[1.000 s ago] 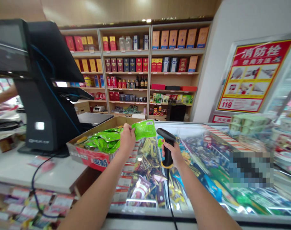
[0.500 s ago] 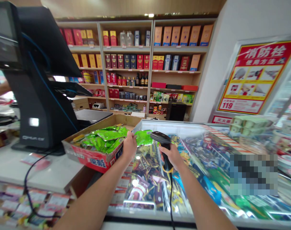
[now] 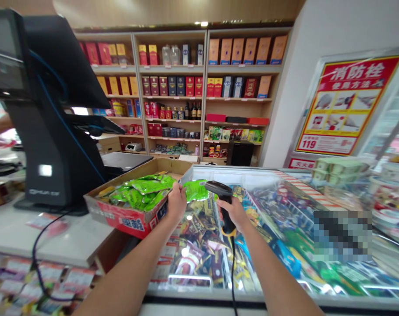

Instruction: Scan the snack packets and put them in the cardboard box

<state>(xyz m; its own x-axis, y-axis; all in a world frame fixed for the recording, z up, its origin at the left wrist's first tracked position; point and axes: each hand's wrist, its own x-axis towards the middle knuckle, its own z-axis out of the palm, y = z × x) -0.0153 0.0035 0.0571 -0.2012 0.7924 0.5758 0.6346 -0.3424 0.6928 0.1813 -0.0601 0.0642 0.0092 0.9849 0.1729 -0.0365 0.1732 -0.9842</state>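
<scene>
My left hand [image 3: 176, 202] is closed on the near end of a green snack packet [image 3: 196, 190], held out flat to the right over the freezer's glass top. My right hand [image 3: 234, 211] is wrapped round the grip of a black barcode scanner [image 3: 219, 188], its head pointing left at the packet's printed corner, very near it. From the scanner's base a black cable [image 3: 233, 272] hangs down. Left of my left hand stands an open red cardboard box [image 3: 120, 218] with several more green packets [image 3: 140, 191] piled inside.
A glass-topped chest freezer [image 3: 199, 245] full of wrapped goods lies below my hands. To the left, a black checkout terminal [image 3: 55, 131] stands on a white counter [image 3: 74, 235]. Egg cartons [image 3: 339, 170] and tubs [image 3: 392, 193] sit on the right. Shelves of boxes [image 3: 171, 85] line the back.
Almost nothing differs. The view has shifted very slightly; both hands keep their hold, with the scanner still pointed at the packet's corner.
</scene>
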